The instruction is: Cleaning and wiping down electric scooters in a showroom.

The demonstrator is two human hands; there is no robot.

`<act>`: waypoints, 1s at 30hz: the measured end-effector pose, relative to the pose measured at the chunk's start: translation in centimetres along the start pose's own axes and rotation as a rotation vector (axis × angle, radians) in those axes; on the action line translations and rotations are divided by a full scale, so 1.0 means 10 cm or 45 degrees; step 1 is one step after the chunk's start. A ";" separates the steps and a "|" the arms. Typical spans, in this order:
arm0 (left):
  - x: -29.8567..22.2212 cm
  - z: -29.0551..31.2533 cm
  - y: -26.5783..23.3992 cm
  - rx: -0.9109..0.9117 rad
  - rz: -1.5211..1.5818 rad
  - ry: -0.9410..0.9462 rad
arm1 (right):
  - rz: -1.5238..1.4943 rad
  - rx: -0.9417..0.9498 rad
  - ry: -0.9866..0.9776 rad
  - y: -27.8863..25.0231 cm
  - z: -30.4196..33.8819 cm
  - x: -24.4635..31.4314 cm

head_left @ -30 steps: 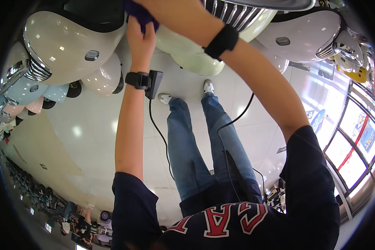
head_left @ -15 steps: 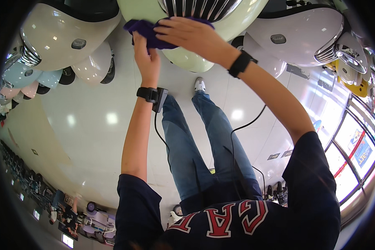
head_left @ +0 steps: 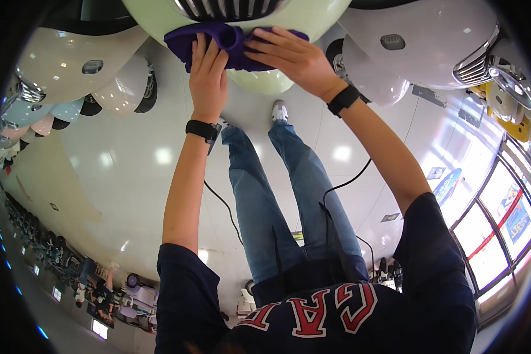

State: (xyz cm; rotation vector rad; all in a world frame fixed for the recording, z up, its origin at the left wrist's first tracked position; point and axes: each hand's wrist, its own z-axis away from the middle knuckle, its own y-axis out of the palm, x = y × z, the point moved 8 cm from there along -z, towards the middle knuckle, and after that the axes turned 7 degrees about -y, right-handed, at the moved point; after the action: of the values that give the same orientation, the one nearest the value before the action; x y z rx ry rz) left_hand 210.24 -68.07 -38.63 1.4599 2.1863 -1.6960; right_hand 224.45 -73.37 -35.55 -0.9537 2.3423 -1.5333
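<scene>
A purple cloth (head_left: pixel 189 42) lies bunched against the rounded front of a pale green toy-like vehicle (head_left: pixel 321 17), just under its dark grille with chrome bars (head_left: pixel 224 7). My left hand (head_left: pixel 208 76) holds the cloth's left part, its fingers stretched over the fabric. On the right part, my right hand (head_left: pixel 295 62) grips the cloth with its fingers laid across it. Between the hands the fabric rises in a loose fold. Neither thumb shows clearly. Each wrist wears a black strap.
A beige vehicle (head_left: pixel 71 65) stands to the left and a pale grey one (head_left: pixel 419 41) to the right, both close by. Black cables (head_left: pixel 224 206) hang beside my legs. Glass doors (head_left: pixel 501 218) are at the right; rows of small vehicles and people show at the lower left.
My hands and the cloth have shifted slightly left. The left hand has turned its fingers up onto the fabric, and the cloth is spread wider with a fold in the middle.
</scene>
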 end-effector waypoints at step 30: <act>0.14 1.16 1.78 0.872 -0.130 0.018 | -0.642 0.007 1.056 1.74 1.99 -0.04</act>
State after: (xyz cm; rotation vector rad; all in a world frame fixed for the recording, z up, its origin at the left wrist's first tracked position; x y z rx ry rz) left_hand 215.40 -76.44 -57.55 1.4628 1.7799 -2.6458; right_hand 227.11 -83.61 -59.74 -1.1163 2.7161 -2.5241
